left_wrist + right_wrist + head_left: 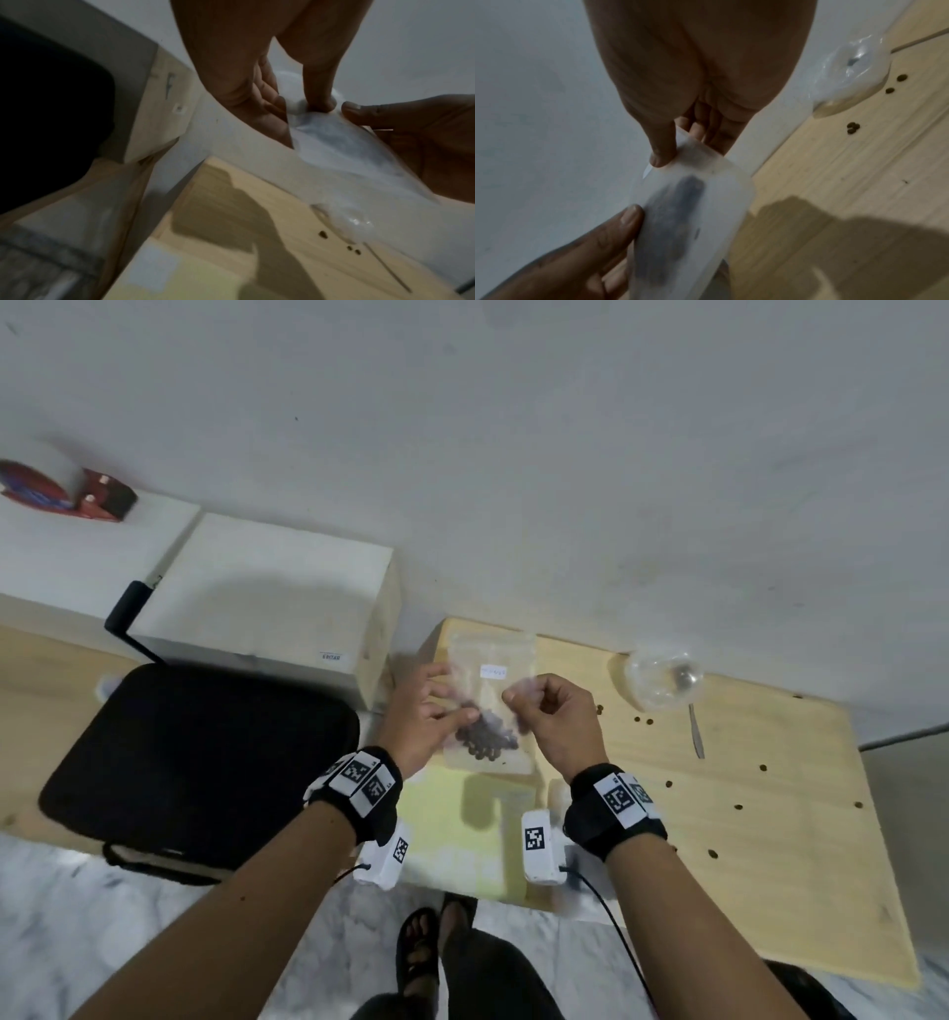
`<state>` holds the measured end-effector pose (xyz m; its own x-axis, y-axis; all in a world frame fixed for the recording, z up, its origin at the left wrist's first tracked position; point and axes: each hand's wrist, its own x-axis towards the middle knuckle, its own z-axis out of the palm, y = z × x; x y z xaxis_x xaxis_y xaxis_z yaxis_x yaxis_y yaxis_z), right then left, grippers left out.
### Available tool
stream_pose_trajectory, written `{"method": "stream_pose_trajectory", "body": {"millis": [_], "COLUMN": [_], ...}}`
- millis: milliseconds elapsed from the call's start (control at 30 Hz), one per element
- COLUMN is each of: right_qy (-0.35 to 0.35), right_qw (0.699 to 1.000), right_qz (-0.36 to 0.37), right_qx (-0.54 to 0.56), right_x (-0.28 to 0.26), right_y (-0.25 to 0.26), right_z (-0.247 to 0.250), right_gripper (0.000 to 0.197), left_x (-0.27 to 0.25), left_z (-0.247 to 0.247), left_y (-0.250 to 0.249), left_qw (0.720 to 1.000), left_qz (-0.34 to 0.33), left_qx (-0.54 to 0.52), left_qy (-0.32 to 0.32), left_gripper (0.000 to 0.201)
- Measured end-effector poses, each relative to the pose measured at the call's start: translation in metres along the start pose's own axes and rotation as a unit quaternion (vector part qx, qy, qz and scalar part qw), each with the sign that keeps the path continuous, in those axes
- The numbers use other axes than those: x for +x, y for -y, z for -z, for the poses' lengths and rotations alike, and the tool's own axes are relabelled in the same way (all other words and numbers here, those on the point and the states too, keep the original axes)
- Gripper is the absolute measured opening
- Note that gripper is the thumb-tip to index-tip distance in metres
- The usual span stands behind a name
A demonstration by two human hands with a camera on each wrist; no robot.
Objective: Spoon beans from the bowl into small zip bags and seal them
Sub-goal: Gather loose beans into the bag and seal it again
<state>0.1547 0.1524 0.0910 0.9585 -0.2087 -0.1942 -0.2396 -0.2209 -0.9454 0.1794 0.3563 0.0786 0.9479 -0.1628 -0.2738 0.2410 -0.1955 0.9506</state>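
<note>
Above the wooden table [744, 814] both hands hold a small clear zip bag [490, 660] with dark beans [482, 739] in its lower part. My left hand [454, 706] pinches one side of the bag [347, 152], thumb against fingers [318, 101]. My right hand [513, 695] pinches the other side, thumb [662, 156] on the plastic [693, 213]. The bag is blurred. A clear bowl [662, 677] stands at the table's far edge to the right, with a metal spoon [696, 734] lying against it.
Several loose beans [739, 806] lie scattered over the right of the table. A pale yellow sheet [452, 829] lies under the hands. Left of the table are a black case [195, 762], a white box [267, 593] and a red tape dispenser [67, 492].
</note>
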Motion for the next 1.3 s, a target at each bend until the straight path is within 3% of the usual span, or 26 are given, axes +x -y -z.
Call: {"method": "stream_pose_trajectory", "body": {"millis": [100,200,400,667,900,1133,1300], "right_qy": [0.02,0.04,0.014,0.033,0.02,-0.016,-0.047], "right_qw": [0.998,0.993,0.986,0.967,0.968,0.975,0.979], "right_qz": [-0.022,-0.049,-0.069,-0.054,-0.039,-0.025,-0.04], "right_qx": [-0.05,-0.104,-0.148,-0.245,-0.248,-0.218,-0.193], "right_x": [0.029,0.055,0.115,0.147,0.14,0.096,0.028], "right_y": [-0.032,-0.054,-0.09,-0.117,-0.109,-0.082,-0.082], "right_z": [-0.015,-0.027,-0.045,-0.056,-0.05,-0.008,0.052], "right_gripper": [0.024,0.048,0.075,0.082,0.082,0.07,0.055], "left_x": [0.027,0.055,0.115,0.149,0.141,0.101,0.041], "left_z": [-0.006,-0.014,-0.021,-0.015,-0.016,-0.024,-0.066], "left_y": [0.029,0.054,0.09,0.106,0.095,0.07,0.061], "left_qw": [0.998,0.995,0.989,0.963,0.954,0.961,0.972], "left_qz": [0.036,0.054,0.071,0.068,0.099,0.073,0.025], "left_qx": [0.032,0.053,0.121,0.258,0.278,0.257,0.233], "left_qy": [-0.031,-0.063,-0.048,-0.032,-0.054,-0.067,-0.033], "left_gripper": [0.065,0.067,0.088,0.087,0.079,0.067,0.053]}}
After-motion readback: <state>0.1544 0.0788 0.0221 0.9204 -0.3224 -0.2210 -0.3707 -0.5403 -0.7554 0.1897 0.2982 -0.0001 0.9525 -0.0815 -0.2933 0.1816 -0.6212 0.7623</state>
